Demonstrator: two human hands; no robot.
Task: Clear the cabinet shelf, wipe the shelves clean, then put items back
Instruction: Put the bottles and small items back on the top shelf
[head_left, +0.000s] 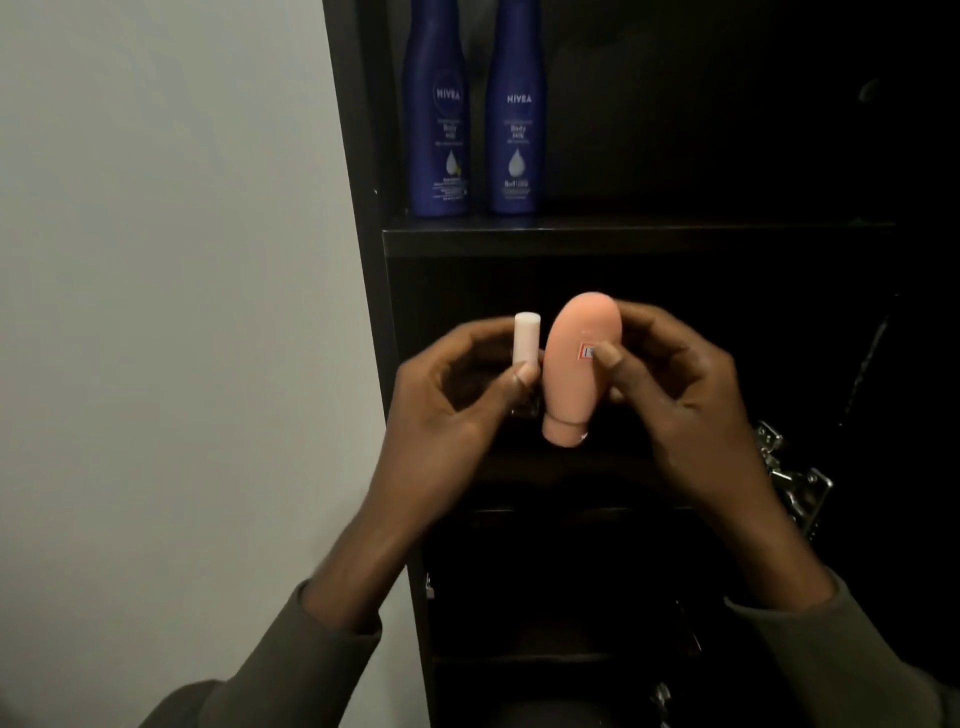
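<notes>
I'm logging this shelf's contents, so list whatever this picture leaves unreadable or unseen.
Head view only:
- Tall dark-blue lotion bottles: caps cut off by the top edge.
- Small sticker on the peach oval plastic bottle: print too small, partly under the right hand thumb.
- Dark cabinet interior: lost in shadow.
- Small white cylinder: lower end hidden by left hand fingers.

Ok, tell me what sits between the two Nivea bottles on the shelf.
Nothing: in the head view a narrow bare gap of dark cabinet separates the left Nivea bottle from the right Nivea bottle; they stand upright, not touching, on the shelf.
</notes>
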